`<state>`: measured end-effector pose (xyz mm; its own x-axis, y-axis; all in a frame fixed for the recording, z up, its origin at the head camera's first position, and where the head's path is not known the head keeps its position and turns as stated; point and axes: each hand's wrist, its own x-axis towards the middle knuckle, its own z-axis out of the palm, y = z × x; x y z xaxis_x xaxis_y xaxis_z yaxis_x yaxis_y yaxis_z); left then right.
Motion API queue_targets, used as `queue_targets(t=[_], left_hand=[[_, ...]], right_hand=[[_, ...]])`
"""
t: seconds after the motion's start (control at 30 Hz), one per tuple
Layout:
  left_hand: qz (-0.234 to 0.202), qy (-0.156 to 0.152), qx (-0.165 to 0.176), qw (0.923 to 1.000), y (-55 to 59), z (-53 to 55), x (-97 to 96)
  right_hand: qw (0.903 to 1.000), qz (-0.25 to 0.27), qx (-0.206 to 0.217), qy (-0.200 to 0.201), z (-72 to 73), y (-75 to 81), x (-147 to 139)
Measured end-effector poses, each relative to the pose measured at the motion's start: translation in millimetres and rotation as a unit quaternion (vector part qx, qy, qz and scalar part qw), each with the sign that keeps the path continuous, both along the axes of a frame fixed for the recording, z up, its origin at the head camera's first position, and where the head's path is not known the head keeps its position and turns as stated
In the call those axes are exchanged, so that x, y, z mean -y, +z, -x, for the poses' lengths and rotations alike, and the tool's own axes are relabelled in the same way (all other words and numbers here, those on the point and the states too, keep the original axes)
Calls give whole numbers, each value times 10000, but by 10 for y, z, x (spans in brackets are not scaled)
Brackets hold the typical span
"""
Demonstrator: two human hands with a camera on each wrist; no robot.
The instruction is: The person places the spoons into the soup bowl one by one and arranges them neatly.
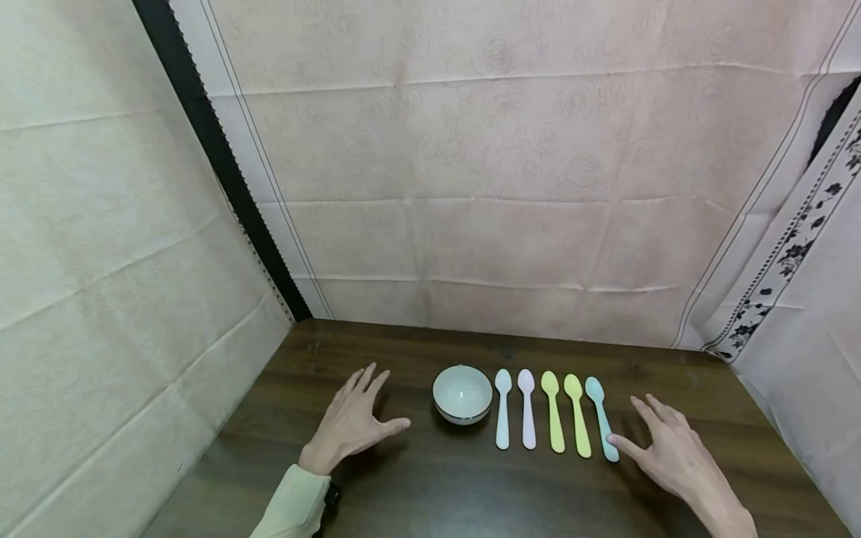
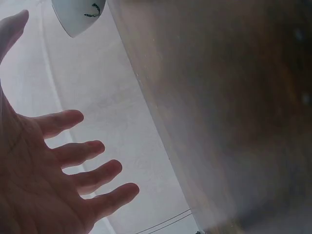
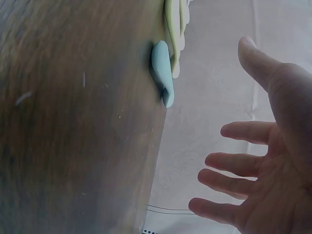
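Observation:
My left hand [image 1: 353,422] hovers over the table to the left of a white bowl [image 1: 462,392], fingers spread and apart from it. In the left wrist view the bowl [image 2: 80,14] shows a green mark on its outside. Right of the bowl stretches a row of spoons: a pale blue spoon [image 1: 503,411], a lilac spoon [image 1: 528,411], two yellow-green spoons [image 1: 554,415] and a light teal spoon [image 1: 601,415]. My right hand [image 1: 676,452] is beside the teal spoon, its fingers extended; the right wrist view shows a gap between thumb and spoon [image 3: 162,70].
The dark wooden table [image 1: 430,486] ends at a pale cloth backdrop [image 1: 471,187]. Cloth panels also stand at the left [image 1: 101,261] and right [image 1: 821,336] sides. A black strip [image 1: 222,164] runs down the left corner.

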<state>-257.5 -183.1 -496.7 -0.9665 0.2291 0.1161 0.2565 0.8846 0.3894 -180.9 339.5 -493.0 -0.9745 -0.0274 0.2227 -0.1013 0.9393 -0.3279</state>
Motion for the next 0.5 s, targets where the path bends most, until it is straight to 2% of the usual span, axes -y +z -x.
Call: queue_targets(t=[0.27, 0.5], left_hand=[[-304, 43, -19, 9995, 8, -2, -7], [-599, 105, 167, 9980, 8, -13, -29]], right_hand=[[9999, 103, 50, 15, 2, 7, 19], [9998, 191, -89, 66, -14, 13, 45]])
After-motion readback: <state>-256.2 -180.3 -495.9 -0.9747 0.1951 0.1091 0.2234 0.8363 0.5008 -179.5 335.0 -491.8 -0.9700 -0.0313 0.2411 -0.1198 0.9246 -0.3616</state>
